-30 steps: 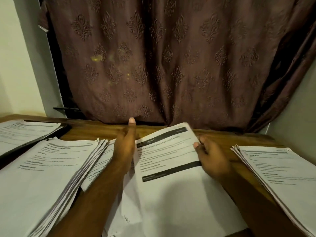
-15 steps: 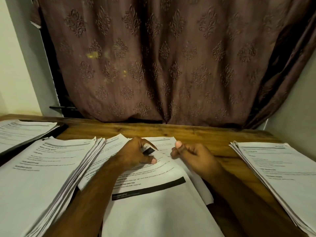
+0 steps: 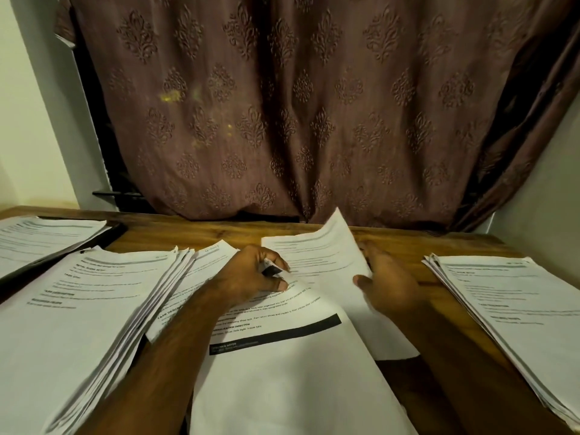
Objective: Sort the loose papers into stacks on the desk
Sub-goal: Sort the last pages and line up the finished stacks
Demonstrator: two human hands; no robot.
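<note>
Flanking hands (image 3: 320, 277), paper stacks (image 3: 94, 309), curtain (image 3: 314, 105) behind desk (image 3: 188, 233)

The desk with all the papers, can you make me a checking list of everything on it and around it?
Surface: brown wooden desk, mostly papered.
Job's things: thick white printed stack at left; white stack at right; middle pile with black bar; one white sheet lifted.
Clutter: papers on dark board, far left.
Grippers: left hand pinches the pile's top corner; right hand holds the lifted sheet.
Cables: nothing seen.
Surroundings: brown patterned curtain, pale walls.
</note>
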